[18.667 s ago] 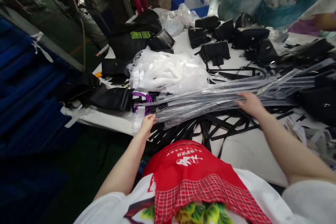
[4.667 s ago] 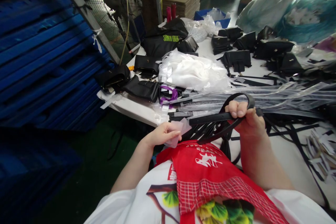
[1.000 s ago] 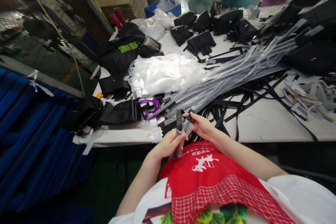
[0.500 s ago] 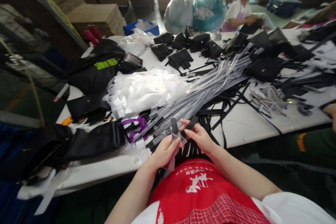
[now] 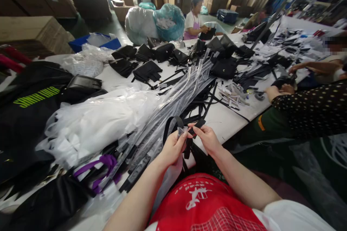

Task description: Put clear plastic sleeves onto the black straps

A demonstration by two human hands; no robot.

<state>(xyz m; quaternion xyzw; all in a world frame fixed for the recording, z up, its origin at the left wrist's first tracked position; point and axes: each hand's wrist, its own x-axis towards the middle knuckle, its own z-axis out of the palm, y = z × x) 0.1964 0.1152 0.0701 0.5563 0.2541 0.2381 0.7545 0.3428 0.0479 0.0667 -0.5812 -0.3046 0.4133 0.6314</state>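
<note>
My left hand (image 5: 173, 147) pinches the mouth of a clear plastic sleeve (image 5: 182, 130), whose film hangs down beside my wrist. My right hand (image 5: 208, 140), close beside it, has its fingers closed on a flat black strap (image 5: 200, 123). A loop of black strap (image 5: 166, 131) rises behind my left hand, and another piece dangles between the two hands. Whether these are all one strap, I cannot tell. Just beyond my hands lies a long bundle of straps in clear sleeves (image 5: 173, 106). A heap of white plastic bags (image 5: 108, 119) is to its left.
Small black bags (image 5: 148, 71) cover the far part of the white table (image 5: 230, 124). A purple strap (image 5: 108, 162) and black bags (image 5: 51, 202) are at left. Co-workers sit across the table, and one person's dotted sleeve (image 5: 317, 110) reaches in at right.
The view has swung to the right, bringing more co-workers into sight. A loop of black strap now stands out further behind my left hand. Both hands remain close together, holding on.
</note>
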